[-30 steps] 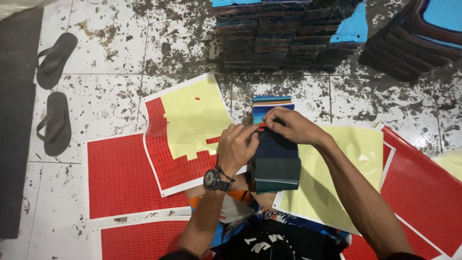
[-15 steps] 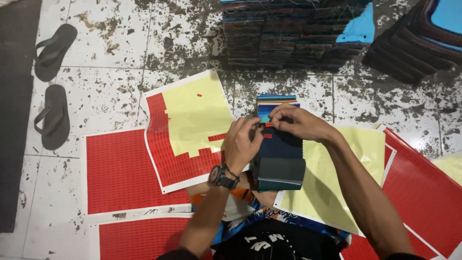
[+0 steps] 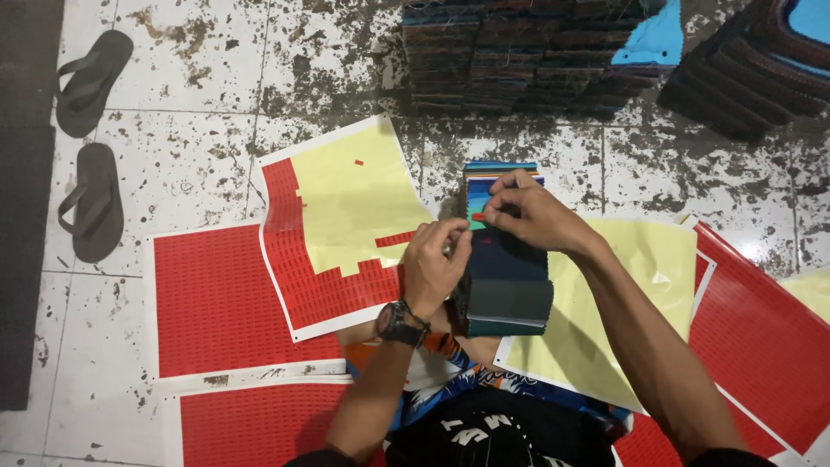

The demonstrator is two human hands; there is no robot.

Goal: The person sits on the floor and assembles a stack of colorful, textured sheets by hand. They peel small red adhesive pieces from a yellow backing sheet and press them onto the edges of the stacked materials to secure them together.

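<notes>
Near: left hand (image 3: pixel 435 264), wristwatch (image 3: pixel 398 322) on it, fingers curled against the left edge of a dark fabric swatch stack (image 3: pixel 508 281) held over the lap. Right hand (image 3: pixel 527 212) on the stack's top, fingers pinching a small red sticker (image 3: pixel 478 216) onto a swatch. Around them, on the floor: red sticker sheets (image 3: pixel 226 303), a part-peeled yellow sheet (image 3: pixel 350 203). Far: piled swatch stacks (image 3: pixel 519 52); two sandals (image 3: pixel 91 203) left.

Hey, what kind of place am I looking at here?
Probably a small workshop floor where labels go on fabric swatches. A person sits on stained tiles amid red sticker sheets, with piles of dark swatch stacks ahead and the hands working on one swatch stack.
</notes>
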